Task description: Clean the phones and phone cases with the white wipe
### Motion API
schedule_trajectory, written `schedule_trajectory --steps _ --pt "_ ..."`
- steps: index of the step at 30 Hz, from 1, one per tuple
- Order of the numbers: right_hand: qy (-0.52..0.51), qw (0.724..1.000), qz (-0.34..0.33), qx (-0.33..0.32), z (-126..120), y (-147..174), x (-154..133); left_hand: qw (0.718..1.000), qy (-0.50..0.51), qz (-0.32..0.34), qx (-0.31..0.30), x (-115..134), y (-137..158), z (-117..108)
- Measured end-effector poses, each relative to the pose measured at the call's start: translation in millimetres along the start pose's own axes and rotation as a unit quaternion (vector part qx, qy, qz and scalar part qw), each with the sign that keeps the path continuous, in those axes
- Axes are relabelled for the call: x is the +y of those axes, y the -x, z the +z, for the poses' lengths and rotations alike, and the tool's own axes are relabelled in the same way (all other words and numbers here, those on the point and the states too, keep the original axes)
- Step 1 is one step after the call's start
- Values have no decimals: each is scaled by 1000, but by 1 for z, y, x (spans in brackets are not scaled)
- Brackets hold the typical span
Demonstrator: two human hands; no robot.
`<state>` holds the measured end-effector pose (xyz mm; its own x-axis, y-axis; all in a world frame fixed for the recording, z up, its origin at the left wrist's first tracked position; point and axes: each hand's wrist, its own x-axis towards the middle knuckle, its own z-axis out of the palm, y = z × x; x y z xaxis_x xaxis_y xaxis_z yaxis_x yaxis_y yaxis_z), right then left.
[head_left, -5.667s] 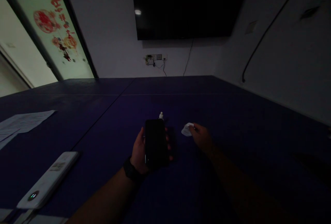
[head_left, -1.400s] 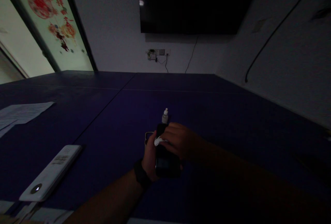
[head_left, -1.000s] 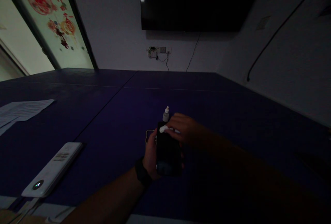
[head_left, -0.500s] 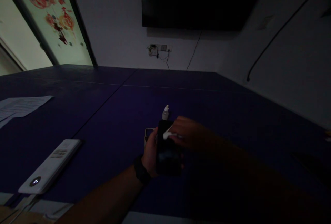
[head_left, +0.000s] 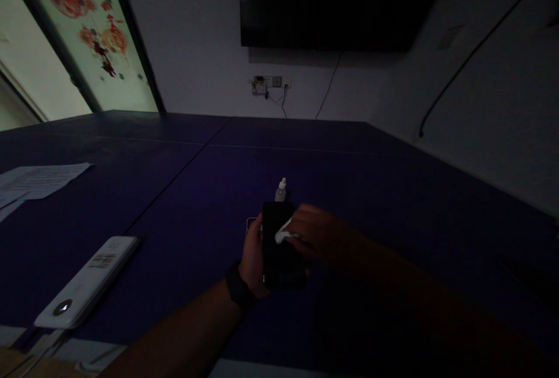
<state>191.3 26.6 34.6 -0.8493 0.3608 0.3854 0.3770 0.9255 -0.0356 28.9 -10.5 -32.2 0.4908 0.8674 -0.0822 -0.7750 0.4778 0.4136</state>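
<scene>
A black smartphone lies screen up in my left hand, whose thumb and fingers wrap its two long sides. My right hand pinches a small white cloth or tissue and presses it on the upper part of the screen. Just beyond the phone stands a small bottle with a white tip. Partly hidden behind my left hand and the phone, a phone case with a pale rim rests on the table. The room is dim, so fine detail is lost.
On the purple table, a white power bank with cables lies at the left front. Printed papers lie at the far left. A large dark television hangs on the wall above wall sockets.
My right hand has slid the white wipe slightly down the screen. The phone has tilted a little in my left hand, and the view has shifted slightly.
</scene>
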Motion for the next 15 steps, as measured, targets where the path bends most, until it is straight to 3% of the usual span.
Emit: schedule_trajectory --steps 5,8,15 --pt "-9 998 -50 -44 -5 -1 6 998 22 29 43 0 0 6" --pt "-12 999 -38 -29 -5 1 -3 996 45 44 66 1 -2 10" --pt "6 987 -142 -78 -2 -3 -26 997 54 -18 51 6 -3 8"
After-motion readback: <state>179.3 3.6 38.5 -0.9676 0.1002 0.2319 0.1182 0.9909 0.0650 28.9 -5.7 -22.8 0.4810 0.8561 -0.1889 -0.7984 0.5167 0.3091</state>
